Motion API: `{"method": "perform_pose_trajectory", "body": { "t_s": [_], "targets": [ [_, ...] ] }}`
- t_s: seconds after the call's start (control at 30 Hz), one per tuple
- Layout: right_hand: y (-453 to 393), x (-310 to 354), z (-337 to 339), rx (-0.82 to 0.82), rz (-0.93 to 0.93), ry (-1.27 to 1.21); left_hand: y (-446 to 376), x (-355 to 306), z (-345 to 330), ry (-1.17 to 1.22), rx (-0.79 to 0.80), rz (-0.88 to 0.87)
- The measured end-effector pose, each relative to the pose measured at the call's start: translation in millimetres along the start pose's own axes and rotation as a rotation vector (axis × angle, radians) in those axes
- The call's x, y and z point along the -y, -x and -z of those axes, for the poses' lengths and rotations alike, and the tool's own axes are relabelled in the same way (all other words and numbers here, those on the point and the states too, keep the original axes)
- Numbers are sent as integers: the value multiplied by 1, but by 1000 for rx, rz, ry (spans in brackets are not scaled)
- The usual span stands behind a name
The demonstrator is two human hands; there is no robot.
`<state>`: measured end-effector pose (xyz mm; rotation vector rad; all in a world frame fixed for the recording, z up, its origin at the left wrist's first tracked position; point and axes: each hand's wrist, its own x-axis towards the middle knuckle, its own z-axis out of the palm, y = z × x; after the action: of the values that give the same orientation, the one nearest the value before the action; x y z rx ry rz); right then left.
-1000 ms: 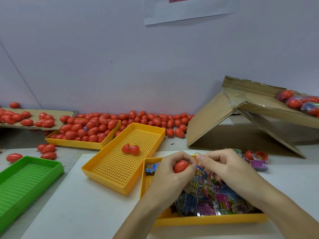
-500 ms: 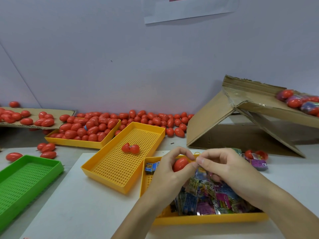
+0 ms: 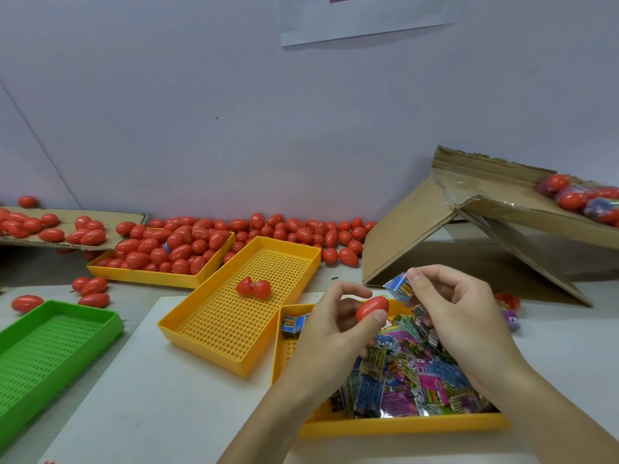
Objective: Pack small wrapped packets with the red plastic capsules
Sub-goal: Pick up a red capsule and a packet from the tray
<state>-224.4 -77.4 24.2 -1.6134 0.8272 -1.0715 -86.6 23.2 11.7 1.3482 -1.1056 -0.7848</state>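
Two hands work over the near tray [image 3: 402,425] of packets [image 3: 412,373]. Left hand [image 3: 335,326] grips a red capsule [image 3: 371,308] between thumb and fingers; right hand [image 3: 462,316] pinches one blue packet [image 3: 398,286] by its edge, just beside the capsule. That packet looks light and crinkly (probably slippery film), so a corner pinch suits it; the capsule seems rigid and smooth, best held round its middle. Farther left, a hinged open capsule [image 3: 253,288] lies in the yellow tray [image 3: 234,360]. More capsules [image 3: 291,229] line the far bench.
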Motion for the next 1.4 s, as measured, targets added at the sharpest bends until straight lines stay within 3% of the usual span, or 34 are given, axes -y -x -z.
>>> {"method": "perform_pose_trajectory", "body": {
  "t_s": [0.3, 0.73, 1.07, 1.4],
  "targets": [
    [10, -1, -11, 81, 85, -7, 0, 1, -2, -33, -33, -8],
    [12, 0, -15, 48, 118, -19, -1, 0, 0, 46, -79, -71],
    [6, -5, -9, 208, 9, -270, -2, 2, 0, -53, -180, -78],
    [5, -3, -3, 238, 40, -119, 0, -4, -2, -126, -159, -147]
  ]
}}
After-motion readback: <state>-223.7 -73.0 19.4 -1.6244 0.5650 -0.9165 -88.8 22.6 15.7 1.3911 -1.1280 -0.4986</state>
